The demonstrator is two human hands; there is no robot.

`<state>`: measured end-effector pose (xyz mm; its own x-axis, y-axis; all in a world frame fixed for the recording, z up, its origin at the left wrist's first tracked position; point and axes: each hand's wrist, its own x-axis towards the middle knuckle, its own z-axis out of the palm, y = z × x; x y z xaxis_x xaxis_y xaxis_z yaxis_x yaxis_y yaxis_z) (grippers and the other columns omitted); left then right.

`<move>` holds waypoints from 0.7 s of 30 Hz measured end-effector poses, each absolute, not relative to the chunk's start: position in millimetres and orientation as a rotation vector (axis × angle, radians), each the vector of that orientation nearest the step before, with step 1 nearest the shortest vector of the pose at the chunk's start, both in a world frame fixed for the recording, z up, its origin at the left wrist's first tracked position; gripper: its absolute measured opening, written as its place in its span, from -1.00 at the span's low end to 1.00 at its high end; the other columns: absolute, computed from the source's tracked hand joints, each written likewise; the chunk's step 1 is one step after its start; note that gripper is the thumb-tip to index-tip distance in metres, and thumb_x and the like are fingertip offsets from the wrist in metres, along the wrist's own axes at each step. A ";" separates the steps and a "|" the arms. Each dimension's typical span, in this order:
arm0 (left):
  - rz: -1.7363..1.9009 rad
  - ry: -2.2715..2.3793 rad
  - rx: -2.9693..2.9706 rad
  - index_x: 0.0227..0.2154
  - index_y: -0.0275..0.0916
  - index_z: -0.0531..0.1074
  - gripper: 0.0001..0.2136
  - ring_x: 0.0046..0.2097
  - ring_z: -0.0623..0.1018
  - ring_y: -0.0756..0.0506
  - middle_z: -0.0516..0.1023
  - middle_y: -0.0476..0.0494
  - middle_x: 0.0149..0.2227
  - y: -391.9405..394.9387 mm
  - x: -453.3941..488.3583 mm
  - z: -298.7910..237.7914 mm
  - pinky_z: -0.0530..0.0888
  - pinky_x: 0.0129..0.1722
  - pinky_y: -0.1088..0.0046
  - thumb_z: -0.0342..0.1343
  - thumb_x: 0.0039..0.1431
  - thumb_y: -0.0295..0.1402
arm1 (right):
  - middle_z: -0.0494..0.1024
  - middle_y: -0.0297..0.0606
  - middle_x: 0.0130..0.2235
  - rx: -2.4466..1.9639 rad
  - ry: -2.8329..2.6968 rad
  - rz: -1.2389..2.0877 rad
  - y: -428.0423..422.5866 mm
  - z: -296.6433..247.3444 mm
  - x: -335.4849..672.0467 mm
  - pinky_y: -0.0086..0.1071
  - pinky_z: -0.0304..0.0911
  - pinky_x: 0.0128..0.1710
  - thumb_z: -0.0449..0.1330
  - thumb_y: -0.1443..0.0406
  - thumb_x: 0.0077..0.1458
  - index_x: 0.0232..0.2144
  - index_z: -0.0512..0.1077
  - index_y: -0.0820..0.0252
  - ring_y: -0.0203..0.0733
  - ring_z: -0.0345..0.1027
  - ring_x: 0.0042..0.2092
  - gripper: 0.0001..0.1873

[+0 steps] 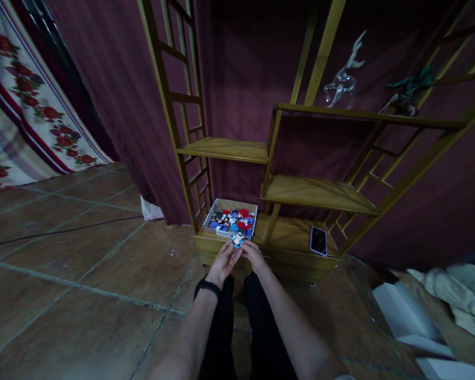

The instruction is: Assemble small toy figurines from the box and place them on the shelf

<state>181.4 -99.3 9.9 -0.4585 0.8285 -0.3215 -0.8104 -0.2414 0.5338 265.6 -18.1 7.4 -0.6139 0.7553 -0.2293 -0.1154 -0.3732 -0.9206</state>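
Observation:
Between my two hands is a small blue, white and black figurine, held up just in front of a box. My left hand grips it from the left with the fingers closed. From the right, the fingers of my right hand pinch its other side. Right behind it, the open white box stands on the lowest shelf, full of several small colourful figures in red, blue and black. The finer details of the figurine are too small to make out.
The wooden shelf unit rises in front of me. A phone lies on its lowest board at right. A clear glass animal figure and a dark green statuette stand on the upper shelf. White boxes lie on the floor at right.

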 end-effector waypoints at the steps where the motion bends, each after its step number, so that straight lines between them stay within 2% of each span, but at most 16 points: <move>1: 1.890 0.793 0.036 -0.24 -0.27 0.34 -0.83 -0.27 0.53 -0.04 0.49 -0.17 -0.29 -99.5 181.5 9.8 0.49 -0.19 0.35 0.07 0.07 -0.53 | 0.55 -0.25 -0.38 -0.892 -1.277 2.030 -17.2 5.9 265.3 -0.34 0.32 -0.34 0.27 0.16 -0.30 -0.36 0.47 0.20 -0.17 0.42 -0.34 -0.64; 14: 1.902 0.803 0.078 -0.25 -0.29 0.32 -0.81 -0.30 0.55 -0.05 0.50 -0.20 -0.30 -100.1 182.2 6.1 0.50 -0.23 0.37 0.09 0.04 -0.59 | 0.54 -0.25 -0.36 -0.835 -1.254 2.057 -16.7 1.5 267.1 -0.34 0.32 -0.33 0.26 0.17 -0.27 -0.37 0.46 0.19 -0.19 0.41 -0.32 -0.67; 21: 1.903 0.762 0.052 -0.36 -0.35 0.35 -0.91 -0.30 0.54 -0.06 0.51 -0.21 -0.35 -98.0 181.4 1.8 0.50 -0.22 0.37 0.07 0.05 -0.59 | 0.54 -0.28 -0.35 -0.826 -1.254 2.057 -18.6 5.1 268.1 -0.34 0.31 -0.30 0.24 0.17 -0.26 -0.35 0.46 0.17 -0.19 0.40 -0.31 -0.67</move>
